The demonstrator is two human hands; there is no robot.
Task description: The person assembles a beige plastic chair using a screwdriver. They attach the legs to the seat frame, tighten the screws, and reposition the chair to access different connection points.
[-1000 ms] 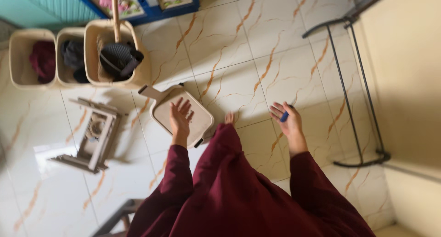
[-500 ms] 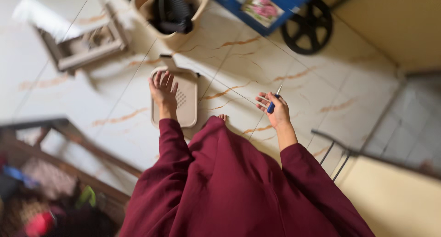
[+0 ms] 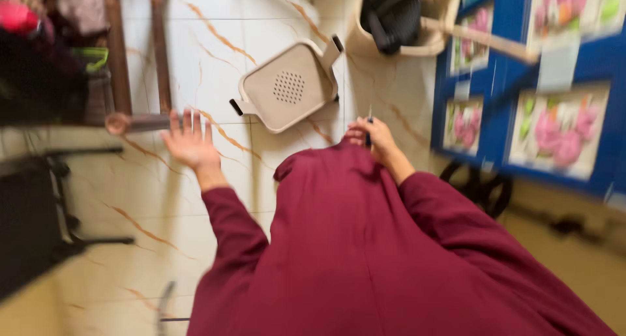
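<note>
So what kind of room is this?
Probably a room in a home, maybe a laundry or storage corner. The floor is glossy white tile with orange veins, a beige basket holds dark cloth, and a beige plastic stool lies tipped over.

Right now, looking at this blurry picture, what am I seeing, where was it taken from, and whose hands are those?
There is no machine here. A person wears a camera on the head, so the single view looks straight down over their dark red garment at a white tiled floor with orange veins. The two hands are that person's own. The left hand is spread open, holds nothing and hangs above the floor near a rusty metal tube. The right hand is closed on a small thin tool with a dark blue handle; the blur hides what kind. On the floor ahead lies a beige plastic seat with a patch of small holes. Beyond it stands a beige basket with dark things inside.
</note>
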